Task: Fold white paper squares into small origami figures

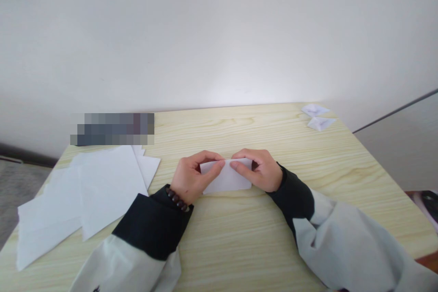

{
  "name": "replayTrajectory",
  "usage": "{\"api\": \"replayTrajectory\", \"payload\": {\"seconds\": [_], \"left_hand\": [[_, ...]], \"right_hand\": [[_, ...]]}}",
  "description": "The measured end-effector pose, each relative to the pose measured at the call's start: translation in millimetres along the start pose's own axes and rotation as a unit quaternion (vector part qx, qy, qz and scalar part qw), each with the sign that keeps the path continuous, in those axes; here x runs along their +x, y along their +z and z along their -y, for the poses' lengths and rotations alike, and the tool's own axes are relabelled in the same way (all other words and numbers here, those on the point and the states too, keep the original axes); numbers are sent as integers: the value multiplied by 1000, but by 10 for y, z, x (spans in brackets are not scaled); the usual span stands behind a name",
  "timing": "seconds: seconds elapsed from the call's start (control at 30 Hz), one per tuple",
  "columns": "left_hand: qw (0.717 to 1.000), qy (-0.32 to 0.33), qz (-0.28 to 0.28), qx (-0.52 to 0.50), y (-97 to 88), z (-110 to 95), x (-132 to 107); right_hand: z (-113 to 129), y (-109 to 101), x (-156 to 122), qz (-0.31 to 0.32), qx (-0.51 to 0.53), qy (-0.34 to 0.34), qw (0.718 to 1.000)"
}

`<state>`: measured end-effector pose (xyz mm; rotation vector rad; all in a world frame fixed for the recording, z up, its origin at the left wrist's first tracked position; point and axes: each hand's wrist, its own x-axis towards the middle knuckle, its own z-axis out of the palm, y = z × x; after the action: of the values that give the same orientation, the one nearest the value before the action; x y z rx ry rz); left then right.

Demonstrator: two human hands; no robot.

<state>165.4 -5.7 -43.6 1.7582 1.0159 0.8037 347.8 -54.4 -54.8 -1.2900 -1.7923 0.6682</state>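
A small folded sheet of white paper (227,179) is held between both hands over the middle of the table. My left hand (195,175) pinches its upper edge near the centre, thumb in front and fingers behind; a dark bead bracelet circles that wrist. From the other side my right hand (260,171) grips the same edge, its thumb almost meeting the left one. The fingertips behind the paper are partly hidden. Its lower edge hangs close to the tabletop, and I cannot tell whether it touches.
Loose white paper sheets (106,187) overlap on the table's left side. Behind them a dark, pixelated object (112,129) lies near the wall. Two folded white paper pieces (320,123) sit at the back right corner. The wooden table (232,242) meets a white wall (219,32).
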Motion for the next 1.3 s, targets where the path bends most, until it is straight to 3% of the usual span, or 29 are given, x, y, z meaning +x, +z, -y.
{"api": "replayTrajectory", "payload": {"seconds": [0.27,0.5,0.67,0.87,0.97,1.13,1.2,1.3], "left_hand": [[997,-36,-18,64,-39,-17,4],[995,-24,-22,93,-83,20,42],[999,-44,-1,18,-101,68,55],[991,35,62,111,-88,75,39],[985,48,72,146,-71,92,26],[988,9,9,155,-72,98,31],[982,40,1,187,-80,117,42],[953,144,16,266,-88,167,52]], "right_hand": [[-46,-40,-6,-27,-41,-75,996],[-134,-210,5,-16,-40,-62,997],[-207,-301,19,-23,-38,-24,999],[-152,-151,35,33,-46,-38,998],[-138,-84,37,5,-59,4,998],[-191,-39,42,-77,-9,88,993],[-209,-33,48,-95,-13,89,991],[-222,-29,59,-113,-71,58,989]]}}
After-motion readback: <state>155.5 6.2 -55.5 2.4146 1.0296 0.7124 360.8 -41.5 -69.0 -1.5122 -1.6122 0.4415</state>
